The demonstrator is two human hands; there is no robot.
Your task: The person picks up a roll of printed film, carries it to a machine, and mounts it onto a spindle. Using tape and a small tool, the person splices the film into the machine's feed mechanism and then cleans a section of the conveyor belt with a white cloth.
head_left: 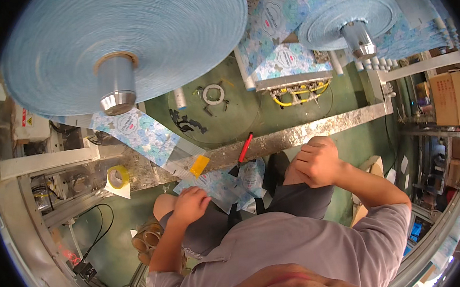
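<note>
Film [251, 174] with a blue floral print shows between the knees and the metal beam [289, 137], just beyond the left hand [191, 205]; those fingers are loosely bent, and whether they touch or hold anything cannot be told. The right hand [317, 159] rests at the right knee, fingers folded into a fist. A red-handled tool [245, 148] lies across the beam; farther left sits yellow tape [126, 177].

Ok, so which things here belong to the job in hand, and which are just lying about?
Likely part of the job:
- patterned blue film strip
- yellow tape piece
- yellow tape roll
- red-handled tool

Apparently just lying about:
- white ring
- cardboard box
</note>
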